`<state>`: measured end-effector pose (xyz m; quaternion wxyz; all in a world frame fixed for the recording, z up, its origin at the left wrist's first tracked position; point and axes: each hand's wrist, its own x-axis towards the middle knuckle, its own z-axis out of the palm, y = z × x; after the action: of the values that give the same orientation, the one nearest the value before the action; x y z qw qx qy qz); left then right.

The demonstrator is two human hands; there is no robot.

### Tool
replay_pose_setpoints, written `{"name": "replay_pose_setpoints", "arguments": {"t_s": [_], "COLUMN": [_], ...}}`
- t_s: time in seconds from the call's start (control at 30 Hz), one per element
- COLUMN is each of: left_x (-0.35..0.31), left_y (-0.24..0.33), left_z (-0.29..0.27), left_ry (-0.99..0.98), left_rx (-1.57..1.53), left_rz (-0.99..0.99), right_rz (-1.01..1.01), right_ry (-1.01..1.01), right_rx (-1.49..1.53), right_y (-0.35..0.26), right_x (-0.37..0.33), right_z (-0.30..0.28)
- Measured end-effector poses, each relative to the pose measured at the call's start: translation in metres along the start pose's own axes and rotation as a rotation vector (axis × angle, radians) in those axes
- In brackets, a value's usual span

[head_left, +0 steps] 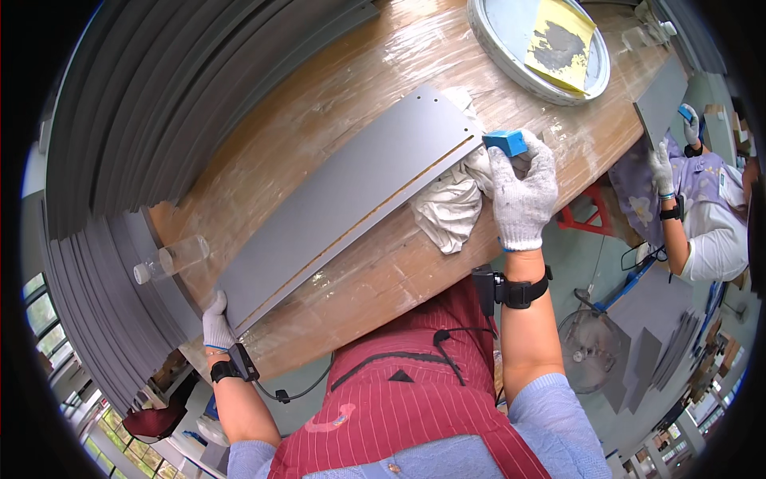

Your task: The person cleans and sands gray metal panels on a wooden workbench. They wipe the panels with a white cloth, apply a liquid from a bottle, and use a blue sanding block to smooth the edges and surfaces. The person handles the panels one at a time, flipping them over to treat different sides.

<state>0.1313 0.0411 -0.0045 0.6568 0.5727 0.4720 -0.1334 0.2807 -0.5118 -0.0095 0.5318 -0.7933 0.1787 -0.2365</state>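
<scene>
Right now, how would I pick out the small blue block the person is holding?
On the wooden table, follow the long grey panel to its far right end. There the gloved right hand grips the blue block, the only bright blue thing beside the crumpled white rag.

A worn wooden table fills the middle of the frame. Grey sheets are stacked at the upper left. Windows are seen at the lower left, and a green floor with a fan at the right.
</scene>
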Motion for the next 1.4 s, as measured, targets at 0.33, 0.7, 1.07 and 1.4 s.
{"name": "replay_pose_setpoints", "arguments": {"t_s": [0.33, 0.7, 1.07, 1.4], "left_x": [-0.001, 0.004, -0.025, -0.072], "left_y": [-0.002, -0.007, 0.009, 0.040], "left_z": [0.002, -0.005, 0.004, -0.002], "left_ry": [0.039, 0.109, 0.030, -0.184], "left_rx": [-0.012, -0.062, -0.106, -0.234], "left_rz": [0.041, 0.047, 0.122, 0.134], "right_rz": [-0.180, -0.355, -0.121, -0.465], "right_ry": [-0.213, -0.355, -0.147, -0.556], "right_rx": [0.061, 0.030, 0.040, 0.215], "right_y": [-0.023, -0.042, -0.037, -0.127], "right_x": [-0.086, -0.138, -0.148, -0.240], "right_z": [0.026, 0.056, 0.055, 0.087]}}
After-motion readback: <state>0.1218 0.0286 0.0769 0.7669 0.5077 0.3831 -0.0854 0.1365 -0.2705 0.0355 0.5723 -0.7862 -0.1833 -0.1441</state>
